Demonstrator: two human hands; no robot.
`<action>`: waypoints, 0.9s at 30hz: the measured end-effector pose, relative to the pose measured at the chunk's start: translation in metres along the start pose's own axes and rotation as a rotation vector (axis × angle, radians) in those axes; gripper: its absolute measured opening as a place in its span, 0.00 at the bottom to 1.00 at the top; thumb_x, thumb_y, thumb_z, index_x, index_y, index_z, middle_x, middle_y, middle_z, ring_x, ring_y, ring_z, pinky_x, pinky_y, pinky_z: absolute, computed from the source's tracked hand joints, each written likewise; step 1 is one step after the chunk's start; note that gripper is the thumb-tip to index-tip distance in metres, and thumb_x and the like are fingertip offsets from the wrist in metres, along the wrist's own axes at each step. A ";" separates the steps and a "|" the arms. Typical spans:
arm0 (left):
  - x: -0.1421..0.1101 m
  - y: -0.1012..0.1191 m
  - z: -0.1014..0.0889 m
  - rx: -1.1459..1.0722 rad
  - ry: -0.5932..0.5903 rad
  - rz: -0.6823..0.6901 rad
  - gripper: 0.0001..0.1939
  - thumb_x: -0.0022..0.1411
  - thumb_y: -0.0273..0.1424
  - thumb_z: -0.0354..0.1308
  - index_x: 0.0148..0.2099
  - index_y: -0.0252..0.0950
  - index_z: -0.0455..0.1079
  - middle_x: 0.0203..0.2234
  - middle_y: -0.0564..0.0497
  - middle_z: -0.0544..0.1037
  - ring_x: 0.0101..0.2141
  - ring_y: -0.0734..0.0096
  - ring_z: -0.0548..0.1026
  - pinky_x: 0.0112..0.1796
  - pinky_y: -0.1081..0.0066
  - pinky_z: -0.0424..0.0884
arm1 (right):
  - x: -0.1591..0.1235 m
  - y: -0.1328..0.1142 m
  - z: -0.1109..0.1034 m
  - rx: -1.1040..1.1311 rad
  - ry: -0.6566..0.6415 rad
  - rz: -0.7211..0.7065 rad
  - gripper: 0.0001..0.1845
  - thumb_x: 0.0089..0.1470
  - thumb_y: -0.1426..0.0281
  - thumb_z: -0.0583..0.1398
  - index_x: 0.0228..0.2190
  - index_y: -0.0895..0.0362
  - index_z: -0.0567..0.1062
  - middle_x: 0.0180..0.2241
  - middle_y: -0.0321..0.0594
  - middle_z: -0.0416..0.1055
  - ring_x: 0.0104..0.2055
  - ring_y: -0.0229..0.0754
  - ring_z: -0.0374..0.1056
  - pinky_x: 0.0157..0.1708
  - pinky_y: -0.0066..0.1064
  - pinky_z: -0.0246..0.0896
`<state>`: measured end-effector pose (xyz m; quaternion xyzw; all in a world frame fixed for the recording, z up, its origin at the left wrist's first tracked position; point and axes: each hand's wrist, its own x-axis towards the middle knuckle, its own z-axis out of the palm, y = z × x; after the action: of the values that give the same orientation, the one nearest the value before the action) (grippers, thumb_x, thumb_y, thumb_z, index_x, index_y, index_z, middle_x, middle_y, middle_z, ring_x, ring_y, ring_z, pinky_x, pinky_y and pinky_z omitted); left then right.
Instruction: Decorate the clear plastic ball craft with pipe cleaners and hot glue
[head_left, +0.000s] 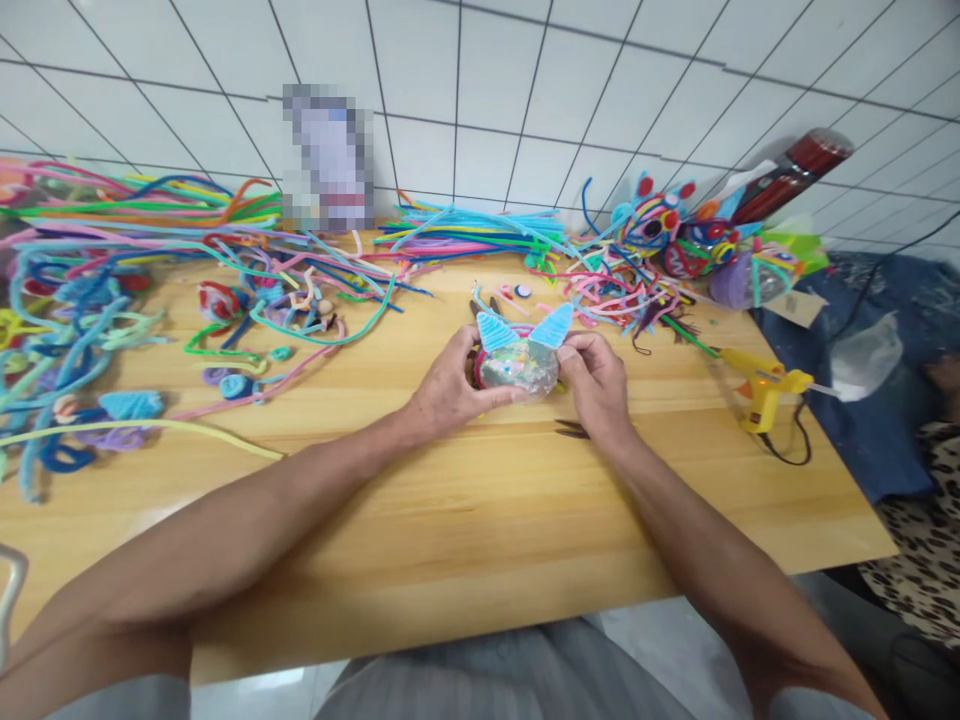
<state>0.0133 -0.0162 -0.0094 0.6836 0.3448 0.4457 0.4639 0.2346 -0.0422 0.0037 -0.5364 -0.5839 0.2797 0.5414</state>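
Between my hands, just above the wooden table [450, 540], is a clear, rounded plastic piece [517, 372], perhaps a bottle bottom. Two light blue pipe-cleaner ears [553, 327] stand up from its top, and a pinkish-red rim shows behind them. My left hand [456, 385] is wrapped around its left side, with the thumb along the lower front. At the right side, my right hand [596, 380] pinches near the base of the right ear. A dark-tipped tool [572, 430] lies partly hidden under my right hand.
Heaps of pipe cleaners [82, 330] cover the left side, with more bundles [480, 230] along the tiled wall. A yellow glue gun [769, 390] lies at the right, its light glowing. Behind it are decorated figures [652, 225] and a reddish flask [810, 160].
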 end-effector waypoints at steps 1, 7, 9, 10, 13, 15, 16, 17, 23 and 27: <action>0.000 0.000 0.000 -0.002 0.001 -0.001 0.37 0.52 0.43 0.78 0.58 0.38 0.65 0.53 0.43 0.78 0.55 0.54 0.77 0.55 0.57 0.75 | 0.000 0.000 0.000 0.025 -0.001 0.011 0.16 0.63 0.53 0.64 0.33 0.51 0.72 0.30 0.32 0.71 0.32 0.41 0.66 0.35 0.33 0.64; 0.000 0.000 0.000 -0.005 -0.005 -0.010 0.37 0.52 0.44 0.78 0.57 0.38 0.65 0.52 0.43 0.78 0.55 0.54 0.77 0.54 0.57 0.76 | -0.001 -0.001 -0.004 0.028 0.009 -0.002 0.20 0.64 0.48 0.63 0.33 0.51 0.75 0.33 0.35 0.74 0.38 0.43 0.69 0.42 0.36 0.66; 0.000 0.001 -0.001 0.000 -0.004 -0.011 0.36 0.52 0.44 0.78 0.56 0.38 0.65 0.51 0.43 0.78 0.54 0.54 0.77 0.54 0.57 0.76 | -0.002 -0.003 -0.006 0.008 0.013 -0.018 0.19 0.65 0.49 0.62 0.33 0.51 0.75 0.34 0.36 0.74 0.39 0.44 0.70 0.44 0.36 0.66; 0.000 0.001 -0.001 0.002 -0.002 -0.011 0.36 0.52 0.44 0.78 0.56 0.38 0.65 0.51 0.43 0.78 0.54 0.54 0.77 0.54 0.57 0.76 | -0.002 -0.004 -0.007 -0.002 0.017 -0.022 0.19 0.66 0.49 0.62 0.33 0.51 0.75 0.34 0.36 0.75 0.40 0.44 0.70 0.44 0.37 0.66; 0.000 0.000 -0.001 0.009 0.004 -0.004 0.36 0.52 0.44 0.78 0.56 0.38 0.66 0.50 0.44 0.78 0.53 0.54 0.77 0.53 0.58 0.76 | -0.004 -0.006 -0.009 -0.044 0.027 -0.023 0.20 0.67 0.49 0.60 0.32 0.51 0.74 0.32 0.36 0.74 0.38 0.44 0.69 0.42 0.36 0.66; 0.000 0.000 -0.001 0.016 0.008 0.002 0.36 0.52 0.44 0.78 0.56 0.38 0.66 0.50 0.44 0.79 0.53 0.55 0.78 0.53 0.58 0.76 | -0.004 -0.008 -0.010 -0.070 0.026 -0.028 0.21 0.67 0.48 0.60 0.31 0.51 0.73 0.30 0.35 0.72 0.36 0.44 0.68 0.40 0.36 0.66; 0.000 0.000 -0.001 0.017 0.007 0.003 0.36 0.52 0.44 0.78 0.56 0.38 0.66 0.50 0.44 0.79 0.52 0.56 0.78 0.52 0.59 0.76 | -0.004 -0.008 -0.010 -0.081 0.020 -0.030 0.21 0.67 0.48 0.59 0.31 0.51 0.72 0.30 0.35 0.71 0.35 0.43 0.67 0.39 0.36 0.65; 0.000 0.000 -0.001 0.017 0.005 0.003 0.36 0.52 0.44 0.78 0.56 0.38 0.66 0.50 0.45 0.79 0.52 0.56 0.78 0.52 0.59 0.77 | -0.005 -0.008 -0.011 -0.091 0.012 -0.030 0.22 0.67 0.47 0.60 0.32 0.51 0.72 0.29 0.34 0.71 0.34 0.43 0.66 0.38 0.35 0.65; 0.000 0.002 -0.001 0.016 -0.002 -0.003 0.35 0.53 0.43 0.77 0.56 0.37 0.66 0.51 0.44 0.78 0.53 0.55 0.77 0.52 0.59 0.77 | -0.004 -0.001 -0.012 -0.101 -0.030 -0.022 0.22 0.65 0.46 0.60 0.35 0.51 0.73 0.31 0.35 0.72 0.34 0.42 0.68 0.38 0.35 0.65; 0.000 0.002 -0.001 0.017 -0.009 -0.013 0.35 0.53 0.42 0.77 0.57 0.36 0.65 0.52 0.43 0.78 0.53 0.55 0.77 0.52 0.59 0.77 | -0.004 -0.003 -0.011 -0.054 -0.028 -0.013 0.20 0.65 0.48 0.62 0.35 0.52 0.75 0.30 0.34 0.73 0.33 0.41 0.68 0.37 0.34 0.66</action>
<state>0.0124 -0.0165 -0.0072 0.6872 0.3509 0.4365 0.4627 0.2427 -0.0498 0.0079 -0.5432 -0.6022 0.2678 0.5201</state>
